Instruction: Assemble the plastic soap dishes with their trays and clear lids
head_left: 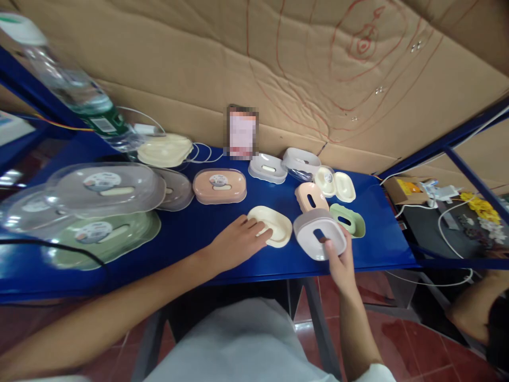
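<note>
I judge the step in hand to be the handling of two pieces at once: my right grip [342, 262] has the light grey cover [309, 241], and my left grip [236, 240] is at the cream tray [280, 225]. Both pieces are towards the near edge of the desk [379, 249], right of its middle, the tray just left of the cover. A next move from here would, I think, call for a steady right side and a sure hold on the tray's rim with the left (the peach cover [303, 195] sits right behind the grey one and the green piece [360, 225] just beside it, so a careless swing could knock either).

As for pose, my right forearm comes up from beyond the near edge, and that grip pinches the grey cover at its right end: the thumb presses on the slotted face beside the slot, the fingers go round the far side, mostly hidden. The cover is tilted; I cannot tell whether its lower rim touches the desk. My left forearm reaches in slantwise across the near edge, back of the hand up, fingers bent over the tray's left side. Whether they pinch the rim or merely rest there I cannot tell. The tray appears to lie flat, hollow side up.
</note>
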The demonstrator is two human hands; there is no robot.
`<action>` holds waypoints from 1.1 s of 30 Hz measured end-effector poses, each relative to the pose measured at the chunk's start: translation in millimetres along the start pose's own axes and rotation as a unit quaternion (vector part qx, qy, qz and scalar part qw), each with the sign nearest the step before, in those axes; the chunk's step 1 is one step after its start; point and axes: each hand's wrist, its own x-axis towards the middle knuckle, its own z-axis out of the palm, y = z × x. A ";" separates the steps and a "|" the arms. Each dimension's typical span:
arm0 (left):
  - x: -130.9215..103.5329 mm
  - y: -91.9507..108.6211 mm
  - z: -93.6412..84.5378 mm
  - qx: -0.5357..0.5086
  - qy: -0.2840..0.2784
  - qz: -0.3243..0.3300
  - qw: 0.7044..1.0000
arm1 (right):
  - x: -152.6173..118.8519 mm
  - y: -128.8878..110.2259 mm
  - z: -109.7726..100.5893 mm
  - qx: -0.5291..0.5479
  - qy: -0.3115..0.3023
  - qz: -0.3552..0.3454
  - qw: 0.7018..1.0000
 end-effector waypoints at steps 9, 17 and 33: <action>-29.7 -36.0 3.6 -0.033 0.134 -0.071 0.988 | 58.5 -41.3 61.6 0.084 -0.252 0.028 0.964; -31.5 -52.2 16.3 -0.116 0.120 -0.073 0.983 | 111.5 -66.9 82.8 -0.056 -0.362 -0.113 0.924; -43.1 -55.4 20.5 -0.174 0.063 -0.191 0.964 | 99.6 -55.6 122.6 -0.042 -0.224 -0.152 0.962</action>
